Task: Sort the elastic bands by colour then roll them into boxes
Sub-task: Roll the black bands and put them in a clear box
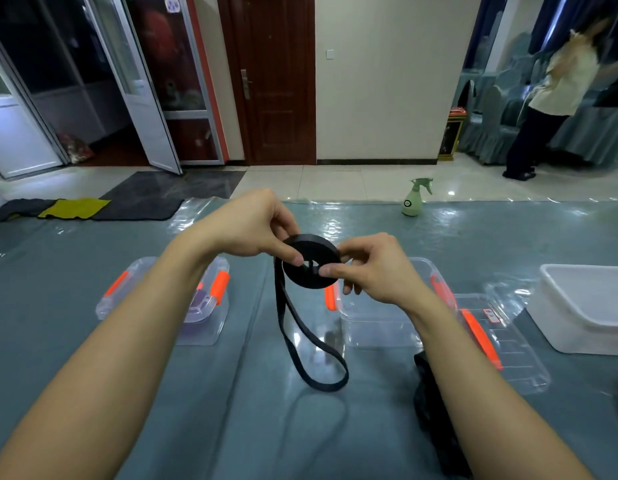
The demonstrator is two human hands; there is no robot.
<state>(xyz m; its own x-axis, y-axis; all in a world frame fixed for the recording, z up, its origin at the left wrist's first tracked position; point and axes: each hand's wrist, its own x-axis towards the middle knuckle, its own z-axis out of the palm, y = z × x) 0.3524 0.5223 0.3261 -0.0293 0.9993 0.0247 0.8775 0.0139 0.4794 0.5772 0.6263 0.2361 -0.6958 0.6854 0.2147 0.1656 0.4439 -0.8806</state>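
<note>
Raised together, left hand (252,226) and right hand (373,268) pinch, arms outstretched.

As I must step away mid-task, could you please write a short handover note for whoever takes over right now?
Left hand: pinches the coiled part of the black band. Right hand: pinches the opposite edge.
Done: band partly coiled, with a long loop hanging loose. Left box holds something purple.
Right box looks empty, its lid beside it.
Left: finish rolling, probably box it on the right, then roll the dark pile by the right forearm.
</note>
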